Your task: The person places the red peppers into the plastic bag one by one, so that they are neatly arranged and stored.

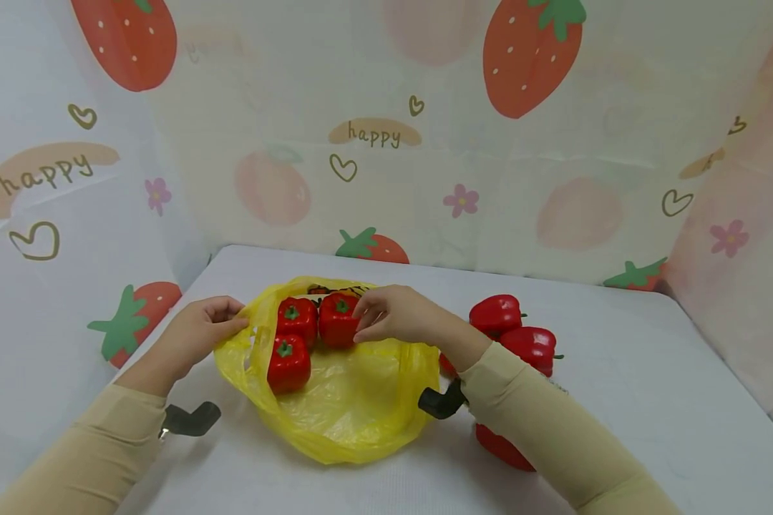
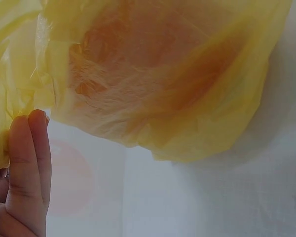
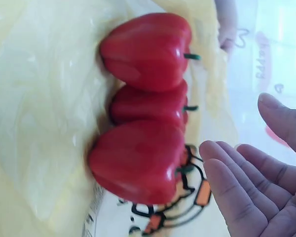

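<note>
A yellow plastic bag (image 1: 354, 422) lies with its mouth wide on the white table, three red bell peppers inside. My left hand (image 1: 202, 332) pinches the left rim of the bag; in the left wrist view, its fingers (image 2: 27, 163) are at the yellow plastic. Over the back right of the mouth, my right hand (image 1: 396, 315) overlaps one bell pepper (image 1: 338, 322) in the head view. From the right wrist, that hand's fingers look extended, with a gap before the nearest bell pepper (image 3: 138, 163). The other bagged peppers, one behind (image 1: 298, 318) and one in front (image 1: 290, 363), stand stems up.
Right of the bag, more red bell peppers (image 1: 531, 348) lie on the white table (image 1: 625, 372), some partly hidden behind my right forearm (image 1: 547, 422). A strawberry-printed cloth (image 1: 522, 157) hangs around the table's back and sides. Black mounts (image 1: 193, 420) stick out at both wrists.
</note>
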Motion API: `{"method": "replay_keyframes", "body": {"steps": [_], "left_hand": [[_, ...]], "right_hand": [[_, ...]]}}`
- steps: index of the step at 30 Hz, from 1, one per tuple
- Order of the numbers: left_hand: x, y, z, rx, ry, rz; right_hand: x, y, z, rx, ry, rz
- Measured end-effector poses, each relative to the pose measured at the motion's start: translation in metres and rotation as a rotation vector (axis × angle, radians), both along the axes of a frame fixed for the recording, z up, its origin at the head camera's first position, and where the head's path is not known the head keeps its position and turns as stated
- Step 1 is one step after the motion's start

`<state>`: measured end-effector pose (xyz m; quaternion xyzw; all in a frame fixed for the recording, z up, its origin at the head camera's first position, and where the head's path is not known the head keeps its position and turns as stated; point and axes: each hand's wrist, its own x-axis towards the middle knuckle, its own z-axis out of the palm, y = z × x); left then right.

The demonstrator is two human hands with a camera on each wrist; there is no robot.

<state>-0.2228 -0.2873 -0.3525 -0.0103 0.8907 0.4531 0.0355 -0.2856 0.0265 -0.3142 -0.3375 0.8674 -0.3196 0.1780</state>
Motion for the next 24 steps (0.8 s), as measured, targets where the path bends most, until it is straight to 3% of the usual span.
{"method": "replay_keyframes", "body": {"steps": [11,24], "left_hand": [[-0.001,-0.001,-0.003,0.012,0.032,-0.005],[-0.001,0.001,-0.003,0.002,0.019,0.003]], "right_hand": [[-0.005,0.048,0.013,-0.036,-0.018,-0.107],[0.002,0.119,0.022,-0.054,-0.021,-0.173]]}}
